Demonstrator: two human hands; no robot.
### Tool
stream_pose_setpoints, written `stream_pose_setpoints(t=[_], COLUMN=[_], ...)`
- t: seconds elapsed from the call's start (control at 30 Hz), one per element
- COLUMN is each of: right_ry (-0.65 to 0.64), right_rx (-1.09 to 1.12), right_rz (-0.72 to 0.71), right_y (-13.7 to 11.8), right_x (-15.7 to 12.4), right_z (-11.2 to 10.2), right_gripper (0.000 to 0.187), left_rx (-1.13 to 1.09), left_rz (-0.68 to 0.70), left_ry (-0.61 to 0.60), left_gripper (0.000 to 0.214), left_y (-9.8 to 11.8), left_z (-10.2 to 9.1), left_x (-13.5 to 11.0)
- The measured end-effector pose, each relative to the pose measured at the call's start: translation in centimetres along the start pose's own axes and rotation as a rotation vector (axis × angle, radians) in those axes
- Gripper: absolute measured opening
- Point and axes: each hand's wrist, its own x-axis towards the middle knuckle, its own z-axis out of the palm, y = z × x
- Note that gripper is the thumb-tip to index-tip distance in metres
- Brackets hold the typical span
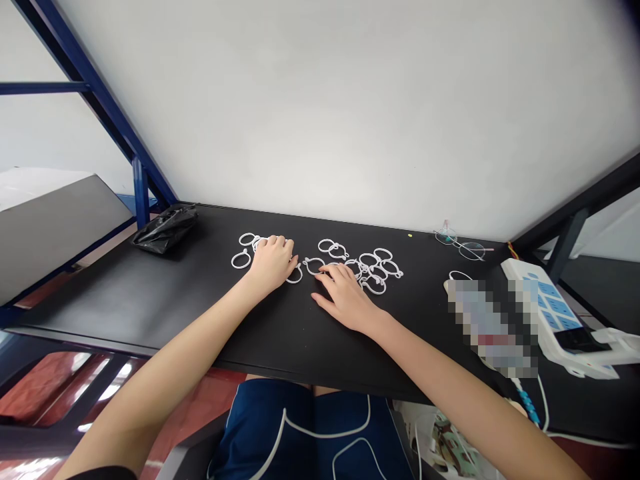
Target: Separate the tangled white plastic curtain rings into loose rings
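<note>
Two clusters of thin white plastic rings [373, 267] lie scattered on the black desk [175, 300] in the head view. The left hand [273, 262] rests palm-down over the left cluster, fingers curled loosely on the rings, pinching nothing that shows. The right hand [345, 297] lies flat, fingers spread and touching the nearest rings. They look light, stiff and slippery, best pinched at the rim. A crumpled black plastic bag [165, 230] sits well apart.

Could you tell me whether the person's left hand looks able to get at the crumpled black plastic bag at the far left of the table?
Probably yes: the left hand rests on white plastic rings, and only bare black tabletop separates it from the crumpled black plastic bag.
</note>
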Motion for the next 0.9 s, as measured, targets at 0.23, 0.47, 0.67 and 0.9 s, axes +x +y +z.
stream_pose_setpoints(t=[0.23,0.47,0.67,0.9], right_ry=[-0.004,0.014,0.043,0.041], right_rx=[-0.027,-0.068,-0.065,-0.074], right_rz=[-0.001,-0.019,-0.030,-0.022], right_y=[0.0,0.1,0.1,0.2], right_x=[0.0,0.0,0.1,0.0], right_z=[0.1,0.4,0.4,0.4], right_gripper=[0.033,0.032,0.032,0.030], left_rx=[-0.091,-0.379,-0.403,-0.421], left_rz=[0.051,0.261,0.307,0.294], left_ry=[0.017,-0.061,-0.127,-0.090], left_gripper=[0.019,0.016,0.017,0.018], left_y=[0.3,1.6,1.8,1.6], left_z=[-0.9,-1.1,-0.2,0.1], left_x=[0.4,0.3,0.2,0.4])
